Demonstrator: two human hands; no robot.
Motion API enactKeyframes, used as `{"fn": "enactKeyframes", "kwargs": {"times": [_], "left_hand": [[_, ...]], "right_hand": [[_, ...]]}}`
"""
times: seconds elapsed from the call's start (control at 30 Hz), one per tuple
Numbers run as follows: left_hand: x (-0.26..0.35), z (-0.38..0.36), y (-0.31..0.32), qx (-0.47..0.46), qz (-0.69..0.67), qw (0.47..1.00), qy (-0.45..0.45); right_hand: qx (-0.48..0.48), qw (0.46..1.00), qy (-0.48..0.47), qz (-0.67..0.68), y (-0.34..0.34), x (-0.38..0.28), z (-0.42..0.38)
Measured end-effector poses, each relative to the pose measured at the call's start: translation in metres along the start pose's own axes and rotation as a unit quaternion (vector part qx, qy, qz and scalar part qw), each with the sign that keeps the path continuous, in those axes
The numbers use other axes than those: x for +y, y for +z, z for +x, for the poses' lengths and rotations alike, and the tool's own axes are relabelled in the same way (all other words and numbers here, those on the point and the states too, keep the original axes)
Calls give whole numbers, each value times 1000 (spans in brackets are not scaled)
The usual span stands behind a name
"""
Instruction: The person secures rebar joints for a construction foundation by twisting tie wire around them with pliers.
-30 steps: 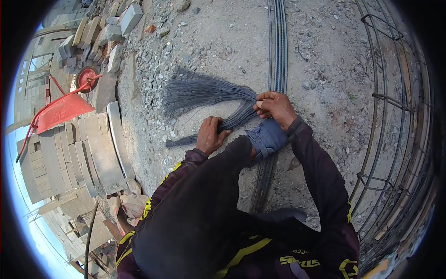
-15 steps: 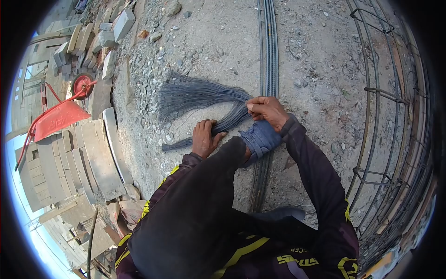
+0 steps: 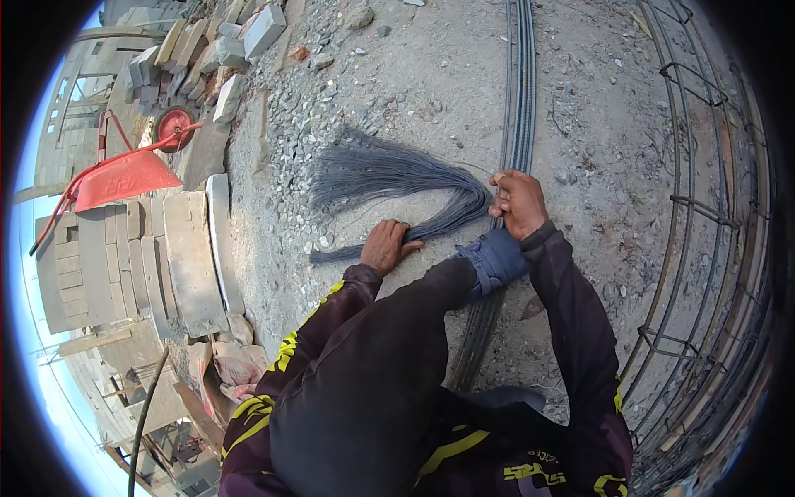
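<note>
A bundle of thin grey tie wire (image 3: 397, 174) lies on the ground, bent double, its upper end fanned out to the left. My left hand (image 3: 386, 246) is closed over the lower leg of the bundle, thumb on the right side. At the bend, my right hand (image 3: 519, 204) is closed in a pinch. A thin single wire (image 3: 470, 165) arcs away from the bundle up to its fingers. Just below that hand is my leg with a blue cuff (image 3: 494, 258), beside the bend.
Long steel bars (image 3: 519, 91) run along the ground beneath my right hand. A tied rebar cage (image 3: 683, 199) stretches along the right. To the left are a red wheelbarrow (image 3: 128, 180), concrete blocks (image 3: 263, 31), planks (image 3: 186, 257) and scattered gravel (image 3: 302, 124).
My right hand has drawn slightly away from the bend, and a single wire now stands out from the bundle towards it. My left hand stays on the lower leg. The view has shifted.
</note>
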State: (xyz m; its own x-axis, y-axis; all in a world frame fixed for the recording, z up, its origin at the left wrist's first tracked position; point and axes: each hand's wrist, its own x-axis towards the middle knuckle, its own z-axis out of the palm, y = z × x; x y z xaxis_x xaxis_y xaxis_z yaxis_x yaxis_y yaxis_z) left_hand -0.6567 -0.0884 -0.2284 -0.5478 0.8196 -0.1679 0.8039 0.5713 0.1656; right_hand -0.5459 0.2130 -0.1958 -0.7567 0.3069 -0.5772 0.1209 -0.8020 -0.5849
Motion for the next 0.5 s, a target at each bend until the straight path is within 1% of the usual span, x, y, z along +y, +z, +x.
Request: {"fn": "enactKeyframes", "kwargs": {"times": [0.03,0.1,0.17,0.23,0.3,0.37,0.43,0.47,0.5], "left_hand": [[0,1,-2,9,-5,1000,3],[-1,2,-4,23,-16,999,15],[-13,-5,-6,21,-10,1000,21],[-25,-11,-8,16,-6,1000,24],[-36,-18,-13,11,3,1000,27],[-46,-20,-15,-2,17,999,36],[-48,-30,-21,-17,36,998,38],[-45,-29,-27,-20,48,998,44],[-43,-32,-34,-34,25,998,45]], "right_hand": [[12,1000,-6,-8,-5,-17,1],[30,998,-58,-12,-16,-57,-2],[40,991,-130,-10,-42,-120,-10],[33,984,-177,-17,-51,-181,-45],[1,975,-218,-43,-50,-221,-88],[-26,956,-291,-28,-67,-264,-132],[-148,935,-323,-2,-101,-302,-176],[-149,924,-352,-26,-102,-309,-199],[-168,905,-387,-51,-96,-315,-227]]}}
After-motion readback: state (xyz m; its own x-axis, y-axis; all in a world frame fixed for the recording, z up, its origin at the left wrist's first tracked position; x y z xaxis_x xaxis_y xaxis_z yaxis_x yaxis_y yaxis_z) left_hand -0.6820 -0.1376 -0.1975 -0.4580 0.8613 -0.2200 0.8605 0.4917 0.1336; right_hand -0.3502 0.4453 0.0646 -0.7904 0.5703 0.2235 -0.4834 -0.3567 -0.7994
